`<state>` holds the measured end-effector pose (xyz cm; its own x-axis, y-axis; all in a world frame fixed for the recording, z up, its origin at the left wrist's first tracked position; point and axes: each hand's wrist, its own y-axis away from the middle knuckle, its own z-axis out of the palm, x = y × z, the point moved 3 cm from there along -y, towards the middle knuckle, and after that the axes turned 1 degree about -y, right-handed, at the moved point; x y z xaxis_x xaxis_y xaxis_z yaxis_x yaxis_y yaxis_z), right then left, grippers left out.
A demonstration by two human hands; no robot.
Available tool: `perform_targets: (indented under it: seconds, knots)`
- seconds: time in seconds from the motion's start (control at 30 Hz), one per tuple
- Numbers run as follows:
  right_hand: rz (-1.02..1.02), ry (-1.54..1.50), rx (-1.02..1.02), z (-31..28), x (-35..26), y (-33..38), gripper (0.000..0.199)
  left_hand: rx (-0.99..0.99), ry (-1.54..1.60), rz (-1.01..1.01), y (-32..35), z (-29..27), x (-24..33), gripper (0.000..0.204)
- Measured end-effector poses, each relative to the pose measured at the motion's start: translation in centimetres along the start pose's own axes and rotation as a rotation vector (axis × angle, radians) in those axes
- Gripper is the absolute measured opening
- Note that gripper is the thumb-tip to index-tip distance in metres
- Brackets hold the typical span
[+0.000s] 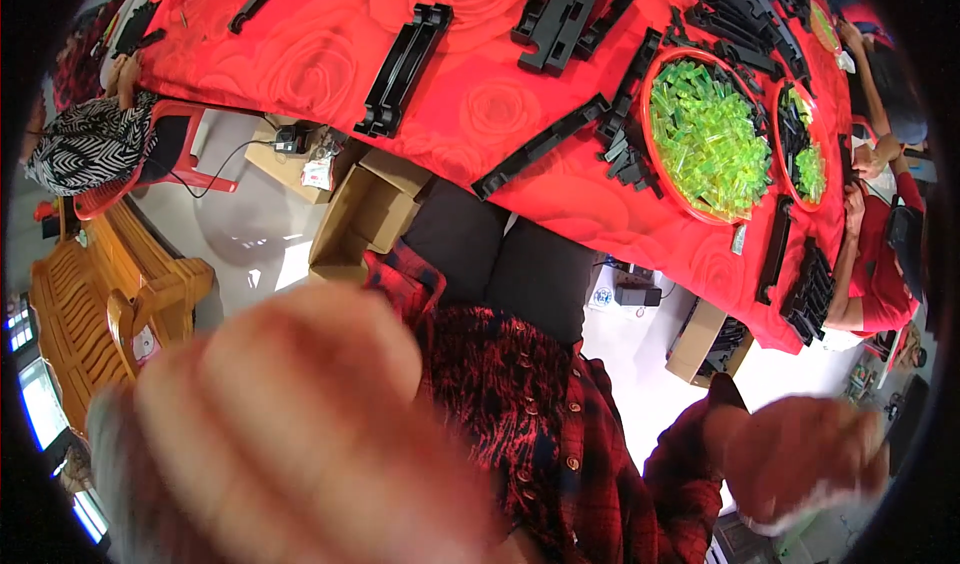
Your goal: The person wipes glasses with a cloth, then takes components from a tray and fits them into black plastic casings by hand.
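Very close to the camera, my left hand [300, 424] fills the lower left, badly smeared, and its finger pose and any held thing cannot be made out. Off to the lower right, my right hand [800, 459] is raised beside my body, also blurred. A whitish edge shows along its underside, too unclear to name. Both hands are off the table. In front of my lap on the table lie a long black plastic strip [540, 147] and a black slotted plastic part [405, 72]. A red round basket [648, 129] holds translucent yellow-green plastic pieces [708, 139].
The table has a red rose-patterned cloth [490, 109]. A second red basket [779, 134] holds black and green pieces. Several black parts [740, 19] are heaped at the far right. An open cardboard box [375, 209] stands below the table edge. Other people sit at both sides.
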<state>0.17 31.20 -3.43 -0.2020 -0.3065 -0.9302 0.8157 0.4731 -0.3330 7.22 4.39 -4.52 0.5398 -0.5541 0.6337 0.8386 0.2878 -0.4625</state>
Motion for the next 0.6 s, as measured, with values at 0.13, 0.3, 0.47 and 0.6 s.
perform_targets:
  seconds: [0.13,0.3,0.47,0.6]
  knots:
    - [0.125,0.248,0.522,-1.0,5.4,0.5,0.030,0.127,-0.698,-0.243,-0.2,-4.1,-9.1,0.032]
    - [0.400,0.214,0.381,-4.4,18.2,3.3,0.023,-0.204,-1.469,-0.266,2.7,-9.3,-17.8,0.061]
    - [0.490,0.198,0.345,-5.0,22.7,5.5,0.022,-0.350,-1.745,-0.226,3.8,-11.6,-20.7,0.066]
    - [0.424,0.435,0.191,-4.4,22.5,5.1,0.023,-0.299,-1.782,-0.296,3.5,-12.4,-19.8,0.053]
